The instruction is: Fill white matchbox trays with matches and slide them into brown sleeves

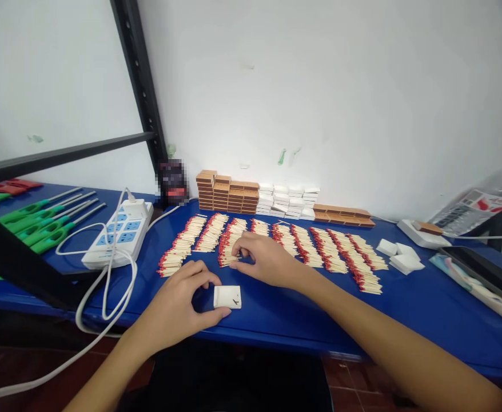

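Note:
A small white matchbox tray (227,297) with a dark mark on it lies near the table's front edge. My left hand (186,300) curls round its left side, thumb at the lower edge and fingers at the upper left corner. Red-tipped matches (178,252) lie in several slanting rows across the blue table. At the near end of the third row from the left, my right hand (259,257) has its thumb and forefinger bent toward each other over the matches (227,246). Anything pinched between those fingertips is hidden.
Behind the rows stand stacked brown matchboxes (227,194) and white trays (287,200). Loose white trays (401,257) lie at right. A power strip (120,234) with looping cables and green-handled lighters (40,220) are on the left, beside a black shelf post (142,74).

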Available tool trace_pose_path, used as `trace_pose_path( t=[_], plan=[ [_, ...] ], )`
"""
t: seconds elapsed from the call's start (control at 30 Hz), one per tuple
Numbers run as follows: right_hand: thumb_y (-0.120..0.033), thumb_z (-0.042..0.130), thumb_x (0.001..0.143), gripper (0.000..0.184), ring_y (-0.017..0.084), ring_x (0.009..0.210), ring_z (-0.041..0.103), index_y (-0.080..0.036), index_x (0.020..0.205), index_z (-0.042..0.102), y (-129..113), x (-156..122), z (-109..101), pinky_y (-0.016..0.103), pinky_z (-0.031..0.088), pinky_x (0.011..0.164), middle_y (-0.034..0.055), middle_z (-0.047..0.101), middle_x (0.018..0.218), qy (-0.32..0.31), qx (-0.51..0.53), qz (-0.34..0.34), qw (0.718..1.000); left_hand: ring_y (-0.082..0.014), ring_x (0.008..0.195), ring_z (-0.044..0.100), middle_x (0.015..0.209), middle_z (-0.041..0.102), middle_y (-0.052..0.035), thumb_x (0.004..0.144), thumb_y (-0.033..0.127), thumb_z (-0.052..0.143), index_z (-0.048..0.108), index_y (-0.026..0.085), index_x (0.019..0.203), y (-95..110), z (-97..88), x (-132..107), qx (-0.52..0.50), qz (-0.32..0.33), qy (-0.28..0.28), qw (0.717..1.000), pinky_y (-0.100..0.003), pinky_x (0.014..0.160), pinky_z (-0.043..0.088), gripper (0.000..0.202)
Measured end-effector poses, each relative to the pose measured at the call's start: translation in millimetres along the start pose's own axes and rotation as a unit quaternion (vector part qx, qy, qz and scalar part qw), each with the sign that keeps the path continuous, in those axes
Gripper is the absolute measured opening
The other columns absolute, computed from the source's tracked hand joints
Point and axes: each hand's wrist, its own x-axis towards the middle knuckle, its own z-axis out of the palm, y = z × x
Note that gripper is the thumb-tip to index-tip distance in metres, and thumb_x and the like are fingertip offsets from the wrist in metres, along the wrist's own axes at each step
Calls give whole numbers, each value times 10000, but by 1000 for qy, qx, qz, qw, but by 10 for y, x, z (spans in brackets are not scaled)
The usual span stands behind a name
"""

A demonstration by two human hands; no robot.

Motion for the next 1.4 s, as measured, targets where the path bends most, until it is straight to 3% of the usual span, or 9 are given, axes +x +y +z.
trace_pose_path(
  t=[0.13,0.37,0.63,1.0,1.4],
  plan=[
    [-152,772,941,82,154,828,569,-181,904,706,47,91,-26,283,387,719,26,645,937,-49,-39,4,998,-203,912,621,954,624,5,883,426,853,740,271,1051,-33,-55,-6,-17,-9,-20,1000,-335,828,487,256],
    [-202,725,1009,64,174,881,589,-185,989,667,65,-21,19,298,423,771,42,649,1013,-28,-34,16,999,-202,884,610,916,616,9,826,573,901,757,269,1014,-78,-67,9,-38,-12,-22,999,-329,807,468,385],
    [-236,677,1050,96,172,864,590,-188,966,674,181,-64,25,295,421,749,45,649,1003,-44,-34,12,998,-192,871,611,904,620,12,848,462,899,761,266,1024,-77,-97,-2,-44,-4,-30,999,-322,809,466,298],
    [-239,636,1063,135,192,871,602,-184,940,652,91,-160,-161,314,414,744,75,675,1035,-96,-69,53,992,-185,848,595,873,610,16,897,454,857,759,259,983,-44,-94,-1,-31,1,-23,999,-319,784,450,235],
    [-267,611,1071,163,198,868,606,-193,930,649,98,-193,-256,311,427,751,69,684,990,-80,-26,36,996,-189,866,588,896,604,11,919,445,844,749,262,1017,-57,-69,-10,-27,6,-22,999,-319,796,445,228]
  ],
)
